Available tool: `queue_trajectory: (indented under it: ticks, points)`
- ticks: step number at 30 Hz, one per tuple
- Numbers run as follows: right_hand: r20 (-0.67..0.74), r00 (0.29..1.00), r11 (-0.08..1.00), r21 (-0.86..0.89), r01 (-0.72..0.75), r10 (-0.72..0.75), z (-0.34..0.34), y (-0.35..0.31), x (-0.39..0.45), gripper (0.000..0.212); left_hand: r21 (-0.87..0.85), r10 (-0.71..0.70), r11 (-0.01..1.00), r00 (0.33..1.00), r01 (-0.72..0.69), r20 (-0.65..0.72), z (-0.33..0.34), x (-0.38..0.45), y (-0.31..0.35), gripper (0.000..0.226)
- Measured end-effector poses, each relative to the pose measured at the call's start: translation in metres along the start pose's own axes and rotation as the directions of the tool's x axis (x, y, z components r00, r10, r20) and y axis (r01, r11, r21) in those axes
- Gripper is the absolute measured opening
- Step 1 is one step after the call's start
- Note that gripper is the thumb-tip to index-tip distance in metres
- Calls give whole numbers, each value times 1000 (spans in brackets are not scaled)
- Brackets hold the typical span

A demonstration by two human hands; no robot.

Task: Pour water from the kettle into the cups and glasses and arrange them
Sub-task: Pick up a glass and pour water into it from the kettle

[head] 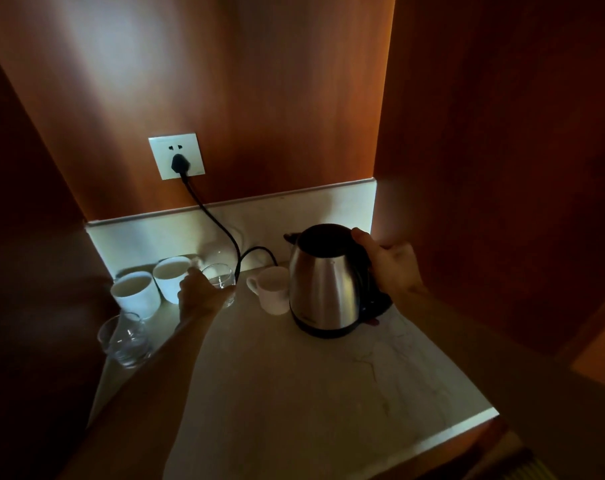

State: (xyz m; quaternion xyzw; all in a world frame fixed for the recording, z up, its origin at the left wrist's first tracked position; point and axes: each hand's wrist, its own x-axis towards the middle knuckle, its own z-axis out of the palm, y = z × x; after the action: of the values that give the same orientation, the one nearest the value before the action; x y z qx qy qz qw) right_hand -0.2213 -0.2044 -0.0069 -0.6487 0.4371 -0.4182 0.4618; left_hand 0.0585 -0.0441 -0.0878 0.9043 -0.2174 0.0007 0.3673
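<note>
The kettle [323, 282] is the landmark here: a tapered body of brushed stainless steel with a rounded black lid, a short black spout at its upper left and a black plastic band around its foot. It stands upright on a pale, smooth marble-like counter [294, 393] threaded with thin grey veins. The right hand [389, 263] comes in from the kettle's right side, fingers curled around the black handle and thumb lying against the lid's edge.

Just left of the kettle, almost touching its base, sits a small white ceramic cup [271, 289], round-bodied, its loop handle turned away from the kettle. Farther left, a clear drinking glass [219, 280] with a thick base stands upright; the left hand [202, 296] wraps its fingers around the side of this glass. Beyond the hand, still farther from the kettle, two straight-sided white mugs [171, 280] [136, 294] stand side by side, glossy and smooth. Whether they hold liquid is unclear in the dim light. Nearest the camera on that far side is a second clear tumbler [126, 337], seemingly tilted.

Behind the kettle to the left, a black cord [225, 233] curves up from the counter to a black plug [180, 164] in a square white wall socket [177, 155], set in warm reddish wood-grain panelling [259, 98].
</note>
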Motion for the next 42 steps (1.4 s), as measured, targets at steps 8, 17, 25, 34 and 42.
queue_trajectory:
  ticks: [8,17,25,34,42]
  points:
    - [140,990,1000,13,20,-21,-2,-17,-31,66,33,-22,999,1000,22,-1,-39,-71,6,80]
    - [332,943,1000,21,14,-20,-5,-22,-70,57,-19,-106,994,993,107,55,-63,-168,-9,70]
    - [430,902,996,90,13,-51,-6,-12,-91,43,50,-128,991,992,128,0,-64,-202,-18,85]
    - [552,832,998,4,64,-55,-9,-21,-79,41,-49,-32,998,999,32,7,-57,-202,-31,86]
    - [635,773,959,-212,189,-12,-2,-39,-73,70,-152,33,988,999,-38,-36,-57,-204,-47,81]
